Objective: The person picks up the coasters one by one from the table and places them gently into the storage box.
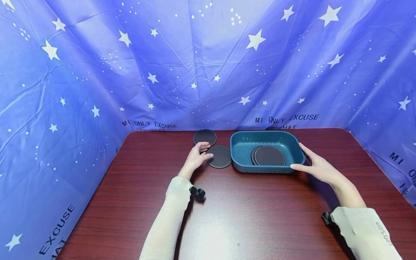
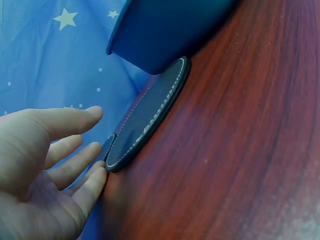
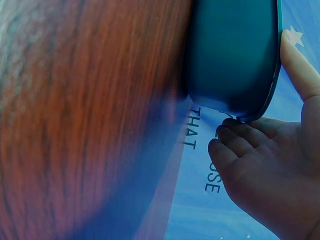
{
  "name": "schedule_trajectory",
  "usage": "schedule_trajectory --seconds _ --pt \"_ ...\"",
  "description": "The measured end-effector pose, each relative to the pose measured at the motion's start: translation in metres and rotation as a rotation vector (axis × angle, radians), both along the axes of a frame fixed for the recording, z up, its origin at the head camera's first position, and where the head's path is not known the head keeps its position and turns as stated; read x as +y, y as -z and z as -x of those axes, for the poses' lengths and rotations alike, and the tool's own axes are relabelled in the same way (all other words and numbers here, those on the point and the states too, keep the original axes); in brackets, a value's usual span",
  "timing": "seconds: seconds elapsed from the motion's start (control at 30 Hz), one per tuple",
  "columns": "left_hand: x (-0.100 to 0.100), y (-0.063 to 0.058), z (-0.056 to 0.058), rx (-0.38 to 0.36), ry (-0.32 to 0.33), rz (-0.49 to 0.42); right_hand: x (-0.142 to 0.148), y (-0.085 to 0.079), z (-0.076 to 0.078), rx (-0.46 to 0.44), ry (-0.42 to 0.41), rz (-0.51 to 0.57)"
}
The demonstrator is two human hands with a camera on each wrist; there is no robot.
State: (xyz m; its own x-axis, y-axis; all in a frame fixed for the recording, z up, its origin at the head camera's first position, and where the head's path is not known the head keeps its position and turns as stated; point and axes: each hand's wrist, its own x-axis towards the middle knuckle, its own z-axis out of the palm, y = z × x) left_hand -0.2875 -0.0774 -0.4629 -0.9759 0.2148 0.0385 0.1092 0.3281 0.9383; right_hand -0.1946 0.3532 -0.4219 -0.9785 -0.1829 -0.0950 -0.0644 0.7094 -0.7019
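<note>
A teal rectangular bin stands at the far right of the table, with overlapping dark round coasters inside on its floor. My right hand holds the bin's right end, thumb on the front rim and fingers against the end wall. Left of the bin lies a dark stitched coaster. Another coaster lies behind it, nearer the far edge. My left hand is at the left side of these two, thumb apart from the loosely bent fingers. In the left wrist view, its lower fingertips are right at the stitched coaster's edge.
The dark red wood-grain table reflects a bright glare near its front. Blue star-printed cloth hangs behind the table and along both sides. Each sleeved forearm wears a black wrist mount.
</note>
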Motion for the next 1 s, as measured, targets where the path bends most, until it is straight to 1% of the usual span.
schedule_trajectory --seconds 0.07,0.13,0.17,0.2,0.23,0.27,0.4,0.5,0.6,0.77,1.0 --pt "0.000 0.002 -0.001 0.018 0.013 -0.012 0.000 0.000 0.000 0.000 0.000 -0.003" --pt "0.000 0.004 -0.001 0.015 0.036 -0.028 0.000 -0.001 0.000 0.000 0.000 -0.004" --pt "-0.001 0.005 -0.001 0.013 0.049 -0.023 0.000 -0.001 0.000 -0.001 0.000 -0.007" --pt "-0.001 0.012 0.002 0.023 0.055 -0.009 0.000 -0.001 0.000 -0.002 0.001 -0.007" --pt "-0.001 0.012 0.002 0.030 0.070 0.008 0.000 -0.001 0.000 -0.003 0.002 -0.010" --pt "-0.001 0.012 0.003 0.017 0.085 0.020 0.000 -0.001 0.000 -0.002 0.002 -0.013" --pt "0.000 0.011 0.002 0.027 0.129 0.165 0.001 0.000 0.000 0.003 0.003 -0.014" --pt "0.001 0.009 0.000 0.046 0.153 0.250 0.000 0.000 0.000 0.006 0.002 -0.007" --pt "0.003 0.008 -0.002 0.073 0.157 0.320 0.000 0.000 0.000 0.003 0.002 -0.009" --pt "0.006 0.006 -0.004 0.104 0.143 0.433 0.001 0.001 0.000 0.004 -0.004 -0.010" --pt "0.010 0.004 -0.009 0.129 0.144 0.435 0.001 0.002 0.001 0.011 -0.015 0.005"
